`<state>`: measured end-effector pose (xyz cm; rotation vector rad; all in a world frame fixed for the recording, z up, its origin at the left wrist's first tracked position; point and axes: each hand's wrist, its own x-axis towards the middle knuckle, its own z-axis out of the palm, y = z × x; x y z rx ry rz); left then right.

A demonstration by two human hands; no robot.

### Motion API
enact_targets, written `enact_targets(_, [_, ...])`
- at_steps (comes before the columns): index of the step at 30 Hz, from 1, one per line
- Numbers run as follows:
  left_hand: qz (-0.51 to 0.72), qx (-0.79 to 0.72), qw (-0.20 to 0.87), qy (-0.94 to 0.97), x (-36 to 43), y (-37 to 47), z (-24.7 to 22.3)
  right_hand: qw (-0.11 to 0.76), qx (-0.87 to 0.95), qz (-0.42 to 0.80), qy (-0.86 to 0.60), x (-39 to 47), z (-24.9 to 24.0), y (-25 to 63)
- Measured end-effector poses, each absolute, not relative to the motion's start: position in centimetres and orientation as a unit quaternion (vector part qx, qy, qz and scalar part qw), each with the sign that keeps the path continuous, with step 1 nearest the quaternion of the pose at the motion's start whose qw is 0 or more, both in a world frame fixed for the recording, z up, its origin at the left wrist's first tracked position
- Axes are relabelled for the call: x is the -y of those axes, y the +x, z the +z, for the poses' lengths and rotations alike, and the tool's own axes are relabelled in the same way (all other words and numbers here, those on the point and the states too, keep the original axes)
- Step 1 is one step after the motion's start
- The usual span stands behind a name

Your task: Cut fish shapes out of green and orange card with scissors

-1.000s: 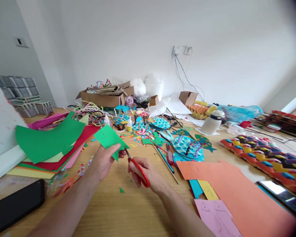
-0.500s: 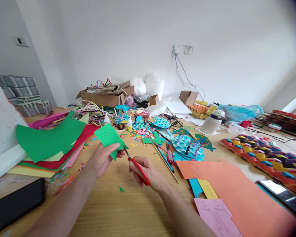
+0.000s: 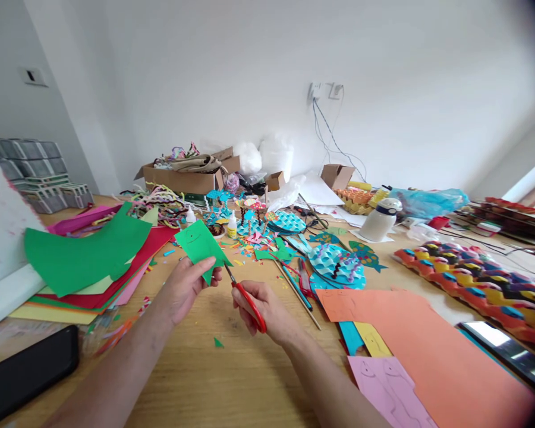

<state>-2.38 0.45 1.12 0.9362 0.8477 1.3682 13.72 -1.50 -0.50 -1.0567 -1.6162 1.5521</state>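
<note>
Between the thumb and fingers of my left hand [image 3: 189,285] is a piece of green paper [image 3: 200,245] with a drawn eye and curved line. My right hand [image 3: 261,306] is closed around red-handled scissors [image 3: 248,304], whose blades touch the lower right edge of the green paper. A small green scrap [image 3: 218,343] lies on the wooden table [image 3: 205,380] below my hands.
Colored sheets [image 3: 89,249] and a black phone [image 3: 31,374] lie left. Orange paper [image 3: 410,339], pink paper [image 3: 387,386] and a painted egg tray [image 3: 477,285] lie right. Behind are paper scraps, blue crafts [image 3: 336,264], a bottle [image 3: 380,220] and a cardboard box [image 3: 182,179].
The green paper has turned slightly and its lower part sits a little differently against the scissor blades. The whole view has shifted slightly.
</note>
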Motion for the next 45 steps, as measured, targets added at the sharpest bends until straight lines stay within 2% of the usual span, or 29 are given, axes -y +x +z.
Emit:
enact_targets(13, [0.599, -0.380, 0.586, 0.391, -0.6, -2.2, 1.0, 0.323, 0.616, 0.607, -0.384, 1.4, -1.1, 13.6])
enact_targets(30, [0.540, -0.396, 0.611, 0.422, -0.7, -3.2, 1.2, 0.293, 0.611, 0.668, -0.307, 0.9, -1.6, 14.5])
enact_targets(45, [0.539, -0.398, 0.613, 0.419, -0.6, -3.2, 1.3, 0.284, 0.629, 0.651, -0.317, 1.1, -1.0, 14.5])
